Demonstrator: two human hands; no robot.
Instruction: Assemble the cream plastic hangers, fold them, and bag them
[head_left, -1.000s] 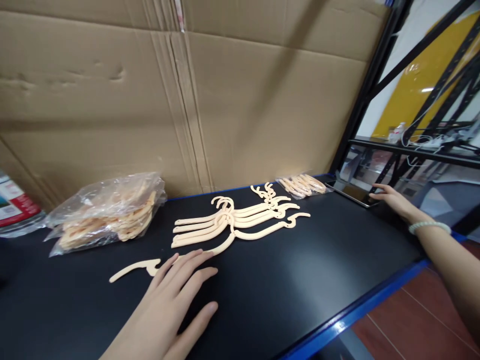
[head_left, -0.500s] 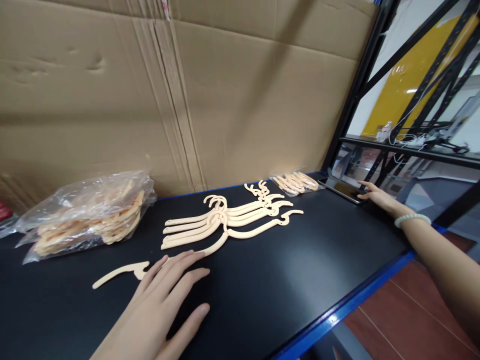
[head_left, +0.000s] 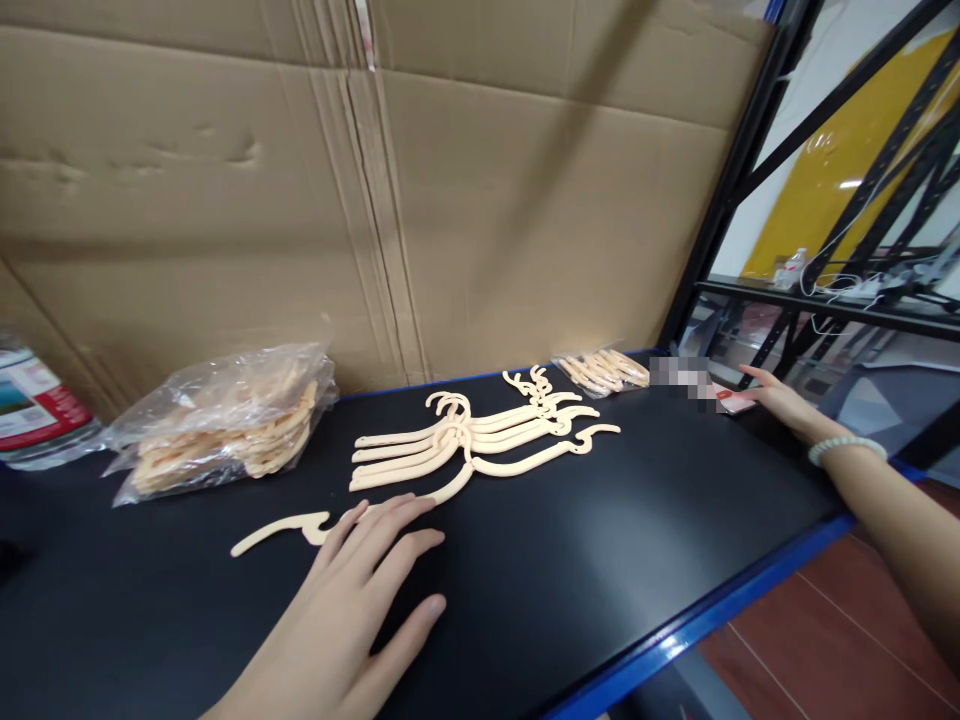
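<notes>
My left hand (head_left: 375,600) lies palm down with fingers spread, its fingertips over the arm of the nearest cream plastic hanger (head_left: 521,462). That hanger's notched end sticks out left of my fingers, and part of the arm is hidden beneath them. Behind it several matching hangers (head_left: 397,455) lie side by side with their hooks bunched together. Far to the right, my right hand (head_left: 780,405), with a bead bracelet on its wrist, reaches to a phone (head_left: 731,401) lying on the table. Its fingers are outstretched at the phone's edge; the screen is partly blurred out.
A clear bag of cream hangers (head_left: 225,430) sits at the left, beside a large bottle with a red label (head_left: 45,405). Another small bag (head_left: 604,372) lies at the back. A cardboard wall (head_left: 525,220) closes off the black table (head_left: 570,560); a metal rack stands right.
The phone's dark screen has lit up under my right hand. The view has swung slightly left, bringing more of the bottle in. My left hand stays on the hanger.
</notes>
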